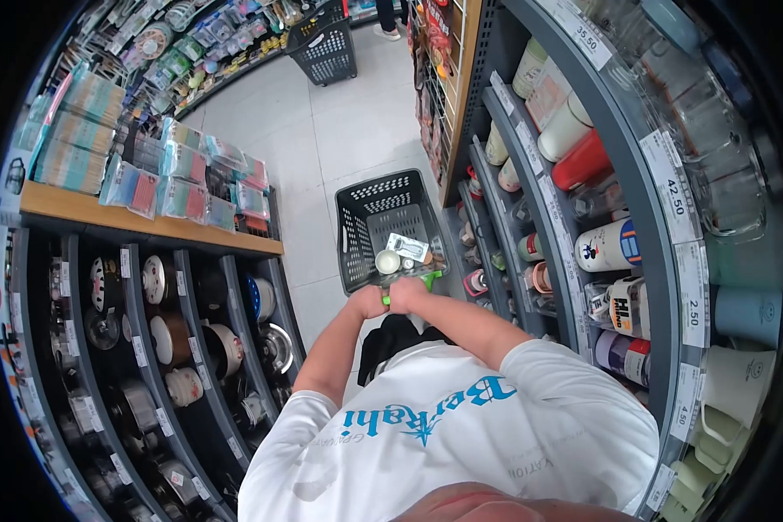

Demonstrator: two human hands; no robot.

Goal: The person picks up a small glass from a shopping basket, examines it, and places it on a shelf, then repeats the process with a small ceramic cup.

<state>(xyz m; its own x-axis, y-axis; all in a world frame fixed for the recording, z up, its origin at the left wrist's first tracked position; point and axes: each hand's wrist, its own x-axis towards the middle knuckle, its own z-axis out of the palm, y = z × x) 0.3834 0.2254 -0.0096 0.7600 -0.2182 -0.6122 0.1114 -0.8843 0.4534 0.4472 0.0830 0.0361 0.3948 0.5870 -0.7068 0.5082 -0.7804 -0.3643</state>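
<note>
My left hand (370,302) and my right hand (407,295) are side by side, both closed around the green handle (430,278) of a dark shopping basket (351,217). The basket stands on the floor just ahead of me. Inside it, near my hands, lie a small white cup or bowl (387,262) and a carded package (409,247) with a metallic-looking item on it. A few smaller items beside them are too small to name. My fingers hide most of the handle.
Shelves with pots and lids (172,339) line my left, below packaged goods (183,170). On the right are shelves of bottles (609,245) and cups (744,313). Ahead, another basket (322,45) stands on the tiled floor (309,130), near a person's foot (387,32).
</note>
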